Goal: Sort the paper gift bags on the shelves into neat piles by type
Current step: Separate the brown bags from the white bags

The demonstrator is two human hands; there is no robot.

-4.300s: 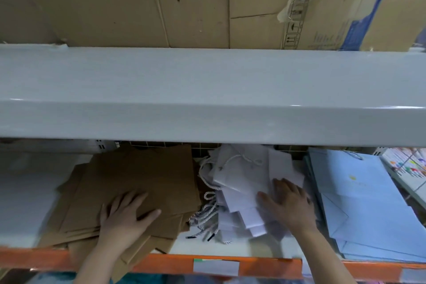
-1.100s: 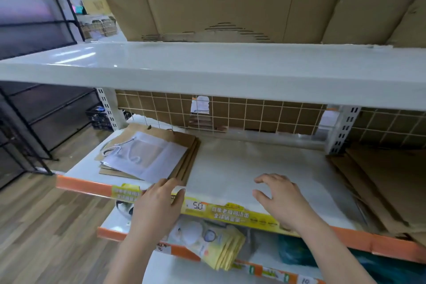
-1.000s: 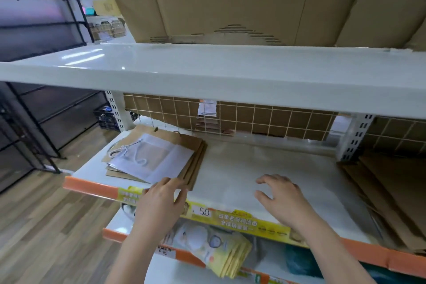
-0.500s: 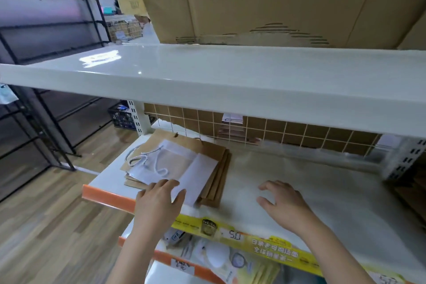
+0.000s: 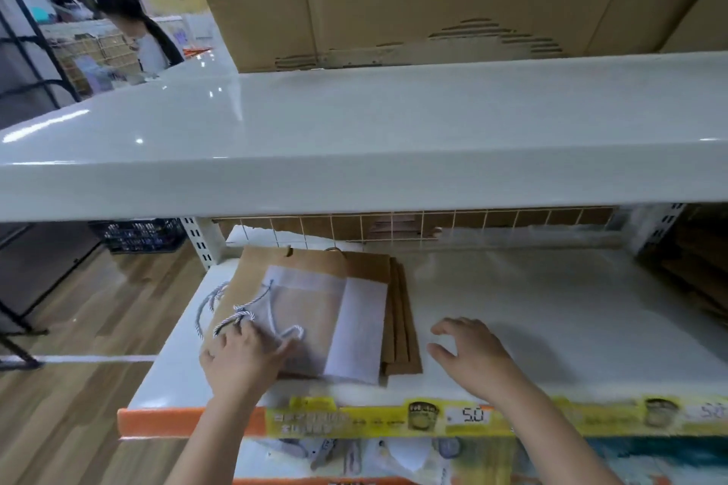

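One white gift bag [image 5: 315, 323] lies on a pile of brown bags [image 5: 398, 311], about three or four, at the left end of the shelf [image 5: 551, 311]. To the right the shelf is bare. The left hand [image 5: 244, 358] rests flat on the white bag; the right hand [image 5: 472, 354], half open, holds nothing.

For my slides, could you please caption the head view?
Left hand rests on a white bag atop brown bags; right hand hovers over the shelf.
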